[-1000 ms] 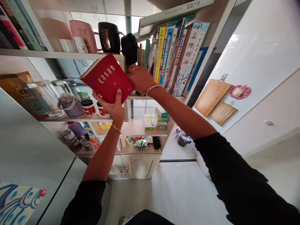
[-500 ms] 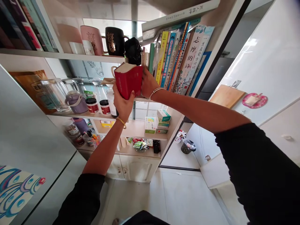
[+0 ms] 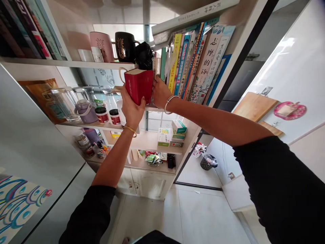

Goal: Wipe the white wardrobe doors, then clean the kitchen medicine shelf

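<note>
My left hand (image 3: pixel 133 110) is closed around the lower part of a thick red book (image 3: pixel 139 84), thumb on its cover, its page edges facing up. Just right of it, my right hand (image 3: pixel 161 93) has its fingers curled against the left end of a row of upright books (image 3: pixel 189 64). Some of those fingertips are hidden, so what they grip cannot be made out. A slim pale book (image 3: pixel 156 66) and a green one (image 3: pixel 163 62) stand directly above the right hand. Over the row lies a thick white book (image 3: pixel 195 17), tilted.
Left of the books, the shelf carries a pink mug (image 3: pixel 101 44), a black mug (image 3: pixel 124 47) and a black crumpled bag (image 3: pixel 144 55). Glass jugs (image 3: pixel 64 105) and a purple pot (image 3: pixel 86 111) fill the shelf below. Medicine boxes (image 3: pixel 164 136) sit lower. A waste basket (image 3: pixel 208 163) stands right.
The view has shifted slightly. The red book has turned a little and sits slightly nearer upright in my left hand. My right hand stays at the left end of the row.
</note>
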The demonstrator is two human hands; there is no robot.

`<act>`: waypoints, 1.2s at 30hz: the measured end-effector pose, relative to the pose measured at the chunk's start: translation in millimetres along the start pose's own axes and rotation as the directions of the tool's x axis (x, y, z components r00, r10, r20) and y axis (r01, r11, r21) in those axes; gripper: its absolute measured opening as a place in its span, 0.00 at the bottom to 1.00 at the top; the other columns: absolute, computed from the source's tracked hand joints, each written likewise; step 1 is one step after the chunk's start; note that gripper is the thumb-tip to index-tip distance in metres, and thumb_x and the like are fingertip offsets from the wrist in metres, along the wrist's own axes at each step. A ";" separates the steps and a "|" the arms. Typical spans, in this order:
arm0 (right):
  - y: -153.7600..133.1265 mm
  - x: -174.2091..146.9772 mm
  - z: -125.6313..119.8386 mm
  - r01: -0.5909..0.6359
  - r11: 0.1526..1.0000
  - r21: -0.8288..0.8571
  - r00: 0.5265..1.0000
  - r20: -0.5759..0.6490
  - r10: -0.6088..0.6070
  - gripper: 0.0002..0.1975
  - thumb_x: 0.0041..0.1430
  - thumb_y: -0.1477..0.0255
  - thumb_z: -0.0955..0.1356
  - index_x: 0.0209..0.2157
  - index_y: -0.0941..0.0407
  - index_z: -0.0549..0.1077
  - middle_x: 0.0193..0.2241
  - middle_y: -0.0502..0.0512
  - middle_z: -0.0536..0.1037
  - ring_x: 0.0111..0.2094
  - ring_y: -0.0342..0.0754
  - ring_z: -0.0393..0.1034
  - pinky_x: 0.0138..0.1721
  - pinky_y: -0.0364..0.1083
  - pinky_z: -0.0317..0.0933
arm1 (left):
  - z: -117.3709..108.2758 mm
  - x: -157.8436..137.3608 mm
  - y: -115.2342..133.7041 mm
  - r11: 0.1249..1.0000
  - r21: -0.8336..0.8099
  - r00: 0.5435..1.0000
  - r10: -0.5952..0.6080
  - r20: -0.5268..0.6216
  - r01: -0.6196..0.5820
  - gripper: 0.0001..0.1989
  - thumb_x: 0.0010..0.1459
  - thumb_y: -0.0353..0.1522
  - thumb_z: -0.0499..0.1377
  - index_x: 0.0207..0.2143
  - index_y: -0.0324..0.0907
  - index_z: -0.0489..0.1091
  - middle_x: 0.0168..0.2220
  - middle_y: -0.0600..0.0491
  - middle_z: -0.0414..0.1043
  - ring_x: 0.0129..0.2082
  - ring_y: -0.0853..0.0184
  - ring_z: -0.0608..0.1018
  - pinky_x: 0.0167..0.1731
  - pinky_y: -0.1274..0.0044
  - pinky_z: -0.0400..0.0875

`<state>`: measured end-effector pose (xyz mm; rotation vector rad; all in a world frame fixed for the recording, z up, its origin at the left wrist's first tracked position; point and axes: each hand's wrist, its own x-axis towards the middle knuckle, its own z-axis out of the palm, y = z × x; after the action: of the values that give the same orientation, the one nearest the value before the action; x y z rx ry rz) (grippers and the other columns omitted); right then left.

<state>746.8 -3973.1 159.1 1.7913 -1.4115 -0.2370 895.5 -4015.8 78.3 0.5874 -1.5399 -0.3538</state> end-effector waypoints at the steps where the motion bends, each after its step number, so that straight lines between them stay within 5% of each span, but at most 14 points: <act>1: 1.1 -0.3 0.2 0.014 1.000 -0.022 1.000 0.013 -0.014 0.24 0.66 0.69 0.58 0.54 0.66 0.75 0.55 0.67 0.77 0.64 0.67 0.60 0.63 0.72 0.43 | 1.4 -1.4 5.7 1.000 0.029 1.000 -0.007 0.002 0.007 0.43 0.58 0.39 0.65 0.70 0.43 0.49 0.71 0.39 0.55 0.73 0.50 0.59 0.71 0.61 0.60; 8: 0.4 -12.2 -36.1 0.063 0.994 -0.089 0.985 0.163 -0.048 0.28 0.70 0.64 0.55 0.44 0.68 0.80 0.44 0.68 0.80 0.56 0.63 0.66 0.58 0.65 0.55 | 17.5 -13.7 29.5 0.995 0.048 0.995 -0.094 0.019 0.093 0.44 0.64 0.38 0.57 0.74 0.43 0.37 0.77 0.45 0.40 0.77 0.53 0.45 0.74 0.56 0.50; 14: -6.8 -9.8 -62.1 -0.027 0.998 -0.059 0.985 0.170 0.037 0.22 0.67 0.75 0.57 0.43 0.64 0.82 0.41 0.65 0.83 0.48 0.56 0.71 0.53 0.56 0.60 | 24.7 -24.3 27.3 0.995 -0.001 0.994 -0.096 -0.059 0.096 0.41 0.64 0.35 0.60 0.73 0.42 0.44 0.74 0.40 0.48 0.76 0.50 0.50 0.74 0.58 0.52; 17: -7.5 -5.6 -63.2 -0.080 0.996 -0.038 0.985 0.150 0.085 0.22 0.66 0.78 0.57 0.41 0.63 0.82 0.40 0.64 0.83 0.45 0.54 0.72 0.49 0.54 0.62 | 25.6 -21.6 29.9 0.995 0.005 0.993 -0.096 -0.063 0.096 0.44 0.62 0.32 0.62 0.74 0.40 0.43 0.72 0.38 0.50 0.74 0.46 0.53 0.71 0.54 0.56; 23: -7.0 -0.4 -59.1 -0.125 0.992 0.009 0.987 0.100 0.123 0.20 0.66 0.82 0.58 0.40 0.63 0.82 0.37 0.64 0.83 0.44 0.56 0.73 0.48 0.55 0.63 | 23.8 -12.4 31.1 0.990 0.102 0.996 -0.094 -0.005 0.094 0.47 0.59 0.32 0.62 0.74 0.32 0.41 0.73 0.33 0.46 0.75 0.44 0.50 0.73 0.52 0.43; 29: 0.3 -5.9 -52.9 -0.035 0.999 0.003 0.998 0.047 0.034 0.18 0.67 0.79 0.60 0.40 0.64 0.82 0.38 0.65 0.83 0.42 0.54 0.72 0.48 0.55 0.61 | 43.8 2.3 12.1 0.999 0.029 1.000 0.018 0.007 -0.018 0.41 0.64 0.40 0.57 0.74 0.39 0.46 0.78 0.44 0.35 0.78 0.55 0.37 0.74 0.55 0.30; 36: 3.8 -10.0 -46.0 0.002 0.999 -0.043 1.000 -0.014 -0.002 0.22 0.69 0.74 0.58 0.39 0.63 0.83 0.37 0.62 0.83 0.44 0.52 0.71 0.52 0.54 0.60 | 42.8 -1.5 0.7 0.999 -0.042 0.998 0.030 0.054 -0.028 0.36 0.67 0.47 0.54 0.72 0.45 0.53 0.78 0.49 0.35 0.78 0.57 0.36 0.75 0.56 0.39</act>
<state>768.0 -3942.3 188.1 1.7566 -1.3851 -0.2537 853.1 -4020.0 74.6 0.5264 -1.5881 -0.3817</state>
